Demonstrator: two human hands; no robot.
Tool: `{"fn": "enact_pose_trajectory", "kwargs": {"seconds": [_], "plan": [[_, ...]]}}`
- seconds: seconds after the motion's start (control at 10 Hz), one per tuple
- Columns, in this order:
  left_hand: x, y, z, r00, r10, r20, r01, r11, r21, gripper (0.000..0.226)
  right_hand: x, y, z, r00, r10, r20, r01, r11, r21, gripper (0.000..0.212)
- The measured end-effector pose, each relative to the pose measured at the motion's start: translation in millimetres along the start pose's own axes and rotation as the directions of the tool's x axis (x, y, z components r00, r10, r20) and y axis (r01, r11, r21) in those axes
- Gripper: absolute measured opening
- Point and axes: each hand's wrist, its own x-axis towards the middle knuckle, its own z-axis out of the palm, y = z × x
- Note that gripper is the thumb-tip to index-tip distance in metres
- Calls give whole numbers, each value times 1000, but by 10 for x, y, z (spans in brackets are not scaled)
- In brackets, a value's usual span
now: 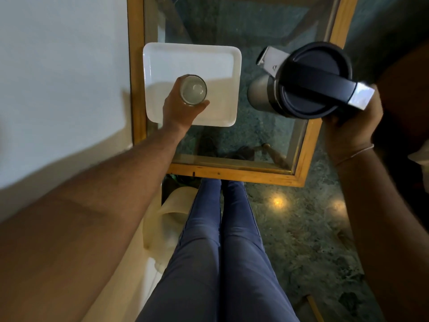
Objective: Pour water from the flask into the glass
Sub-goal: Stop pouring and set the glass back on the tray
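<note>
Head view, looking steeply down. Nearest the camera, the person's legs [220, 252] in blue trousers extend toward the wooden frame of a glass-topped counter [234, 171], standing on a mottled green floor [301, 228]. The two bare forearms reach forward on either side. The left hand [180, 108] is closed around a clear glass [193, 89], fingers on its far side and thumb on its near side; the glass stands upright over the near part of a white square tray [209, 59], which lies on the counter by the left frame rail. Whether the glass base touches the tray cannot be told. The right hand [355, 117] is closed on the handle end of a steel flask [308, 82] with a dark lid and dark handle, held above the right part of the counter, well apart from the glass. The flask's metal spout points away to the upper left. A white wall [58, 66] borders the counter on the left.
</note>
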Motion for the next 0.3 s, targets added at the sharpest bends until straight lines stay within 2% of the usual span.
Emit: {"fn": "enact_pose_trajectory", "kwargs": {"seconds": [0.1, 0.2, 0.3], "plan": [[-69, 42, -22, 996, -74, 53, 79, 993, -91, 81, -33, 49, -95, 983, 70, 169, -88, 991, 103, 44], [-271, 103, -182, 974, -98, 206, 149, 957, -248, 98, 47, -118, -29, 991, 100, 88, -107, 990, 88, 40], [-720, 102, -347, 954, -221, 203, 263, 941, -212, 103, -158, -222, -163, 997, 62, -43, -65, 996, -62, 27]]}}
